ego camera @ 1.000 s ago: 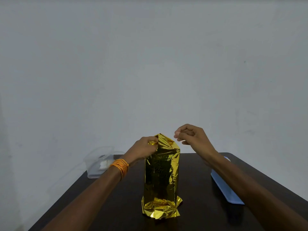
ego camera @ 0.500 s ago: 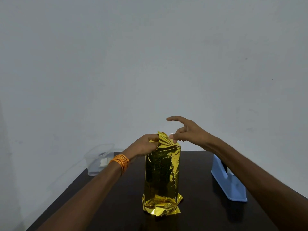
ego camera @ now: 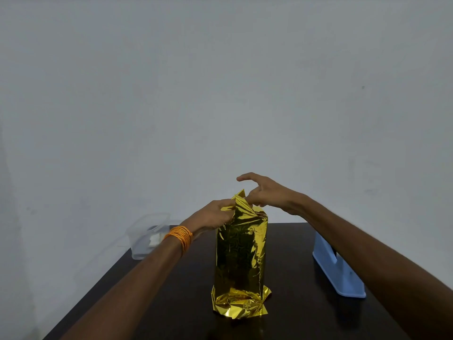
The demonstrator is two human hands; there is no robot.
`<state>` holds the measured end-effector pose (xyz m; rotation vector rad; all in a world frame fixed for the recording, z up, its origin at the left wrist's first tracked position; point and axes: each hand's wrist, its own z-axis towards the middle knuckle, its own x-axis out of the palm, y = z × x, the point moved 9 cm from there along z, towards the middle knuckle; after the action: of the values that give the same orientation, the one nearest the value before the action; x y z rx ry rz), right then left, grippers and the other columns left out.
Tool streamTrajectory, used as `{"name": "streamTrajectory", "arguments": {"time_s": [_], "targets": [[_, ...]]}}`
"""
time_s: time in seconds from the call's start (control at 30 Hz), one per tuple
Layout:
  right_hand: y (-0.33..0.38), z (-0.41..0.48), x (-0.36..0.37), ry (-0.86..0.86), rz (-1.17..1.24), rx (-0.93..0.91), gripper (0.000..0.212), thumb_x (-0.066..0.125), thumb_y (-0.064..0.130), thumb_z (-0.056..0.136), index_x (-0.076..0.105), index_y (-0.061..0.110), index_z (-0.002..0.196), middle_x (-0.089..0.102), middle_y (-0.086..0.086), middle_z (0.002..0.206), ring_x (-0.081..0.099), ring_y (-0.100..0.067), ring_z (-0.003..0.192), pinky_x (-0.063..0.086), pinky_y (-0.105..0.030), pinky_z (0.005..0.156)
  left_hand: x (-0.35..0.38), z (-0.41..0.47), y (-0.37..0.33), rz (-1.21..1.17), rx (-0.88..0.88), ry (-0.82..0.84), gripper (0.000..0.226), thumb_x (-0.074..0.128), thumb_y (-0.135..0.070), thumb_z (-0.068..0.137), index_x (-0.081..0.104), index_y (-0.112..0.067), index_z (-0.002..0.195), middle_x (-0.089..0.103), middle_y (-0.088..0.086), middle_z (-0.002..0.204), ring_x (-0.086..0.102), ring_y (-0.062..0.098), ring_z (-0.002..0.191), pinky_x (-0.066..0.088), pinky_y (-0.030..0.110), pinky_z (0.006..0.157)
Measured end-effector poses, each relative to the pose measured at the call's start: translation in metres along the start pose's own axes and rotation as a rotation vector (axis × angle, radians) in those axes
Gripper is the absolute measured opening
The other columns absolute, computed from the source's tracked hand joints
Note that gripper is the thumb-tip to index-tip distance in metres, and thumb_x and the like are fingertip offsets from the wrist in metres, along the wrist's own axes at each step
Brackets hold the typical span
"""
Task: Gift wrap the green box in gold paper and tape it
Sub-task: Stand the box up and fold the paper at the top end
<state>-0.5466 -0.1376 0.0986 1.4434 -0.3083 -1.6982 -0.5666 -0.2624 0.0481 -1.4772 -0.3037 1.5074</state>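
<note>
A clear plastic container [ego camera: 146, 238] sits at the far left corner of the table, something pale inside it too blurred to name. A light blue tape dispenser [ego camera: 337, 273] stands near the right edge, its near end crossed by the right forearm. Between them, at the middle of the dark brown table [ego camera: 289, 251], the parcel stands upright in gold paper [ego camera: 241, 261], crumpled and flared at its foot. The left hand [ego camera: 215, 214], orange bangles [ego camera: 180, 236] on its wrist, has its fingers curled around the paper's top left edge. The right hand [ego camera: 268, 193] pinches the raised top flap between thumb and a bent finger, its index finger stretched out free above. A plain pale grey wall [ego camera: 220, 94] fills the background. The green box is wholly covered by the foil, and the table's near edge is cut off.
</note>
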Motion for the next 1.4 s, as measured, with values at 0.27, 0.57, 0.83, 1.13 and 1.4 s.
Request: {"name": "streamTrajectory", "arguments": {"time_s": [0.27, 0.57, 0.83, 1.13, 1.4], "targets": [[-0.006, 0.015, 0.013, 0.085, -0.136, 0.086, 0.060, 0.060, 0.005, 0.092, 0.037, 0.018, 0.147, 0.049, 0.007, 0.081, 0.050, -0.006, 0.071, 0.040, -0.018, 0.064, -0.003, 0.001, -0.002, 0.027, 0.010, -0.020, 0.038, 0.045, -0.010, 0.100, 0.058, -0.019, 0.135, 0.060, 0.011, 0.128, 0.059, 0.012, 0.094, 0.050, 0.019, 0.072], [-0.024, 0.028, 0.004, 0.113, -0.374, 0.257, 0.067, 0.065, 0.020, 0.090, 0.033, 0.024, 0.149, 0.063, -0.005, 0.077, 0.044, -0.012, 0.058, 0.031, -0.020, 0.048, -0.006, 0.010, 0.009, 0.085, -0.015, -0.032, 0.039, 0.045, -0.015, 0.101, 0.055, -0.021, 0.138, 0.056, 0.008, 0.127, 0.057, 0.029, 0.109, 0.042, 0.016, 0.065], [-0.046, 0.010, -0.014, -0.222, -0.251, 0.192, 0.063, 0.073, 0.032, 0.088, 0.044, 0.021, 0.143, 0.044, -0.010, 0.150, 0.048, -0.028, 0.127, 0.039, -0.032, 0.091, -0.003, 0.012, 0.004, 0.110, 0.042, -0.017, 0.035, 0.045, -0.012, 0.100, 0.061, -0.021, 0.130, 0.058, 0.005, 0.130, 0.054, 0.017, 0.105, 0.041, 0.025, 0.079], [-0.063, 0.010, 0.022, -0.193, 0.255, 0.367, 0.049, 0.061, 0.018, 0.093, 0.045, 0.023, 0.140, 0.058, -0.009, 0.117, 0.058, -0.020, 0.096, 0.044, -0.028, 0.067, -0.007, 0.013, 0.010, 0.105, 0.018, -0.030, 0.033, 0.051, -0.019, 0.099, 0.061, -0.025, 0.130, 0.057, 0.006, 0.133, 0.056, 0.022, 0.115, 0.046, 0.030, 0.090], [-0.087, -0.003, 0.028, -0.222, 0.529, 0.438, 0.045, 0.074, 0.024, 0.085, 0.056, 0.028, 0.126, 0.066, -0.006, 0.107, 0.062, -0.020, 0.094, 0.049, -0.031, 0.074, -0.006, 0.012, 0.008, 0.104, 0.061, -0.030, 0.026, 0.050, -0.017, 0.100, 0.065, -0.020, 0.122, 0.062, 0.003, 0.117, 0.059, 0.018, 0.099, 0.049, 0.026, 0.078]]}}
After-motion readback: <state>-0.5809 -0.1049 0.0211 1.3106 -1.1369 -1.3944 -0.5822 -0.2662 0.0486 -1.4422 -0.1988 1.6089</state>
